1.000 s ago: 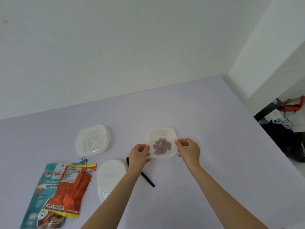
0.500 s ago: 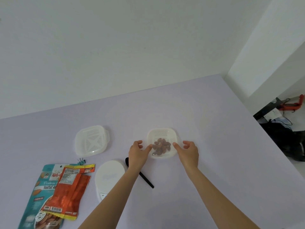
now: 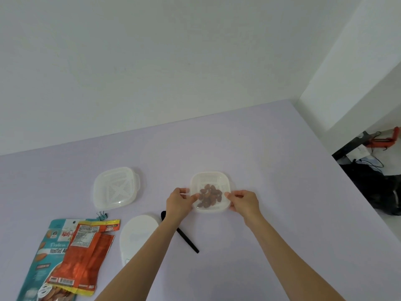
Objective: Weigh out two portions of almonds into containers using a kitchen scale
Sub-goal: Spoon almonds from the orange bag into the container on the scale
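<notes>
- The left hand [image 3: 179, 200] holds the left edge of the white square plastic box [image 3: 211, 174]. Its fingers curl onto the edge and one fingertip lies on top.
- The right hand [image 3: 245, 202] holds the right edge the same way, with bent fingers pinching the rim.
- I think the two hands hold both sides so the box stays flat and nothing spills. They may be pushing a clear lid down, but I cannot tell for sure if a lid is there.
- Both arms reach forward from the bottom, a bit apart, with the wrists low near the pale purple table [image 3: 271, 192].
- The brown almonds [image 3: 209, 195] lie in a small heap in the middle of the box, between the two hands.
- A thin black spoon [image 3: 187, 241] lies just under the left arm.
- The white round kitchen scale [image 3: 138, 233] sits near the left arm with nothing on it.
- A second white square box with a lid [image 3: 116, 187] sits farther left and looks empty, so I think one portion is left to do.
- The teal almond bag [image 3: 41, 257] lies at the far left, with an orange bag [image 3: 84, 253] on top of it.
</notes>
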